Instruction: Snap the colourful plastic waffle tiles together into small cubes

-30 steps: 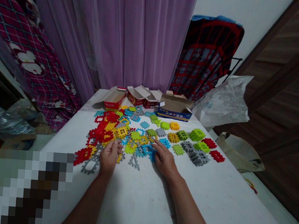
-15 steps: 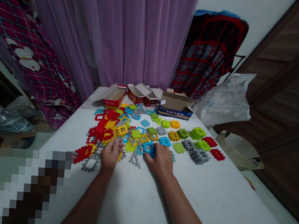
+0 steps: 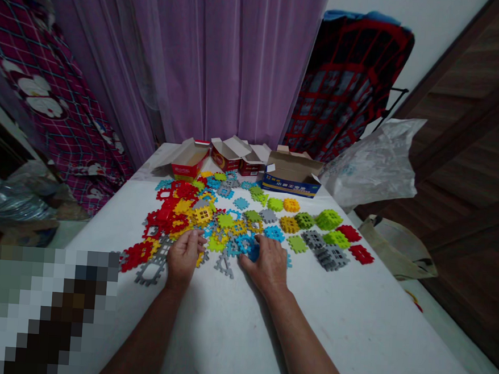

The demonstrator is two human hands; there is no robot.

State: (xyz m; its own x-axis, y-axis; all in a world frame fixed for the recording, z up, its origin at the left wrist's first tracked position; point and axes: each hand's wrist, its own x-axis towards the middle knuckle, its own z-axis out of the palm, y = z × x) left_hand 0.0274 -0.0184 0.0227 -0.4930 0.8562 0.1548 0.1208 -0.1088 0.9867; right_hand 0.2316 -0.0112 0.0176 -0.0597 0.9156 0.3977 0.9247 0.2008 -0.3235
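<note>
Two hands: both lie palm-down at the near edge of the pile, close together but apart.
Left hand [image 3: 183,256]: fingers bent narrow onto yellow and grey tiles; whether it grips one I cannot tell.
Right hand [image 3: 267,262]: fingers and thumb closed on a blue tile [image 3: 248,247] that lies on the surface [image 3: 230,334], in the pile's near edge.
Risk, snagging: the blue tile's notched rim likely catches its neighbours, so a lift could drag several along.
Risk, scatter: a sweep of either wrist could push the grey triangle [image 3: 226,263] between the hands, or the loose tiles, out of place.
Loose tiles [image 3: 188,211]: many, overlapping; not countable.
Red boxes [image 3: 189,163]: three, open, along the far edge.
Blue box [image 3: 290,178]: one, open, right of the red ones.
Built blocks [image 3: 329,219]: several, green, grey, yellow; exact count unclear.
Plastic bag [image 3: 373,167]: one, at the surface's right corner.
</note>
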